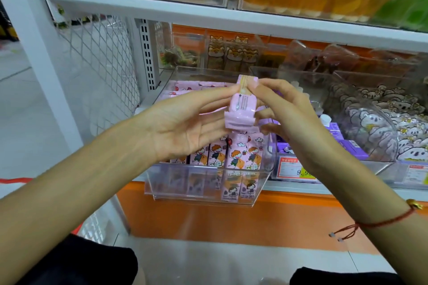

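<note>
A small stack of pink snack packets (240,109) is held upright between both hands, above a clear plastic bin (203,183) on the lower shelf. My left hand (183,127) supports the stack from the left, palm up, fingertips reaching its top edge. My right hand (294,118) pinches the packets from the right with thumb and fingers. The bin holds several more pink packets (234,155) printed with a cartoon child, standing in rows.
A clear bin of koala-print packets (375,127) and purple boxes (340,143) sit to the right. Price tags (296,169) hang on the orange shelf edge (231,217). A white shelf (185,11) runs overhead; a white post (37,53) and mesh panel (102,58) stand left.
</note>
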Demonstrator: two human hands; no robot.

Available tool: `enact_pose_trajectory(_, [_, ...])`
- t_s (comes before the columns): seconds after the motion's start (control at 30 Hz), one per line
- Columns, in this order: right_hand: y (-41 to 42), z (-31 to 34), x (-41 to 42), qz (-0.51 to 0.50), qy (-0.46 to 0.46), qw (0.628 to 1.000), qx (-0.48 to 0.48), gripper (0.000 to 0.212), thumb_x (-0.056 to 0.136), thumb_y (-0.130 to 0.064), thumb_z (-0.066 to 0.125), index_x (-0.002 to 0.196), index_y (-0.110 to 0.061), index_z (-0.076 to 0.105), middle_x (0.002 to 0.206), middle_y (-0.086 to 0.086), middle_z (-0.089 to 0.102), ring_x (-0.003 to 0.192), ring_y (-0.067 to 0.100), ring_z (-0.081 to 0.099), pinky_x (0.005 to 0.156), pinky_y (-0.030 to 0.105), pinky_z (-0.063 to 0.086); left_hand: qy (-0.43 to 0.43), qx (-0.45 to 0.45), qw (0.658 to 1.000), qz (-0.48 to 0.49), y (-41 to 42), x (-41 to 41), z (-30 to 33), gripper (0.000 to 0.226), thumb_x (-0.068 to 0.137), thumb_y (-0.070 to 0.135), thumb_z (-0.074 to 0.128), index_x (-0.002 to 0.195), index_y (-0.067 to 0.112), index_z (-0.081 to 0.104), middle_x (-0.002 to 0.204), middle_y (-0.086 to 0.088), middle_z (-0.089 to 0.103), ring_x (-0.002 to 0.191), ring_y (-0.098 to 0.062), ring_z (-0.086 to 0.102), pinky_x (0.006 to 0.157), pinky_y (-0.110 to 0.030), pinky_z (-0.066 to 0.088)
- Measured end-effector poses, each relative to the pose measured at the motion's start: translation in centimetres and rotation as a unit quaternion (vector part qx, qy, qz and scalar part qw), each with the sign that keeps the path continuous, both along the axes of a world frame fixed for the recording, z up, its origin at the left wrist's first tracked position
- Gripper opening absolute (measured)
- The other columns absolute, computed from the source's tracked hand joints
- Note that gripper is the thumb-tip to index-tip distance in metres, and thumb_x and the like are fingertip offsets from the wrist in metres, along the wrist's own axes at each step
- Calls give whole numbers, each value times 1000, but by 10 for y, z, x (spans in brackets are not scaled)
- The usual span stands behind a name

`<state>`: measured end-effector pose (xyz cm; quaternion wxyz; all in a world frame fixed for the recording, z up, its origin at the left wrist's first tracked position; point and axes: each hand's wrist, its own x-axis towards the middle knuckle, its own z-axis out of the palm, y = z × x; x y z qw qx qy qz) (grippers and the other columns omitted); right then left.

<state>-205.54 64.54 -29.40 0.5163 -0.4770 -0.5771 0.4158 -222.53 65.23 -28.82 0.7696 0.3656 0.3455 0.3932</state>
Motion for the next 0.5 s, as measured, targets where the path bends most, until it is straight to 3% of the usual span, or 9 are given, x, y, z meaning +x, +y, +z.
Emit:
enact_pose_trajectory(0.1, [-2,-3,1,5,-83,993,89,38,94,-32,54,130,-26,46,92,-11,66,78,7,64,66,21,53,62,137,989,2,-1,2,-6,27,75,23,70,102,19,71,103,1,75,86,-7,72,65,-19,57])
enact_pose_trajectory(0.2, [-5,-7,1,34,-122,975,183,44,95,-14,56,135,-19,39,111,-4,62,98,10,62,82,22,50,195,330,921,68,1,0,-11,36,82,14,70,117,22,62,115,9,70,107,-2,64,89,-20,51])
enact_pose_trajectory(0.27, [-5,-7,2,44,-124,966,225,41,91,-3,60,125,-18,43,112,-7,60,102,10,60,87,23,48,215,407,883,94,2,-2,-14,39,83,3,69,117,19,59,119,7,66,111,-1,61,94,-15,47])
enact_pose_trajectory(0.4, [-6,-8,3,50,-126,958,253,38,86,2,65,114,-15,45,114,2,59,105,18,60,92,34,50,218,470,850,97,4,-4,-20,39,82,-3,69,111,20,56,117,3,65,111,-6,62,96,-16,45])
enact_pose_trajectory(0.5, [-7,-7,2,49,-143,955,255,46,86,-5,67,126,-11,45,119,1,59,110,14,58,94,34,48,222,459,853,113,7,-2,-21,35,82,5,71,111,18,56,116,2,65,108,-6,64,93,-18,48])
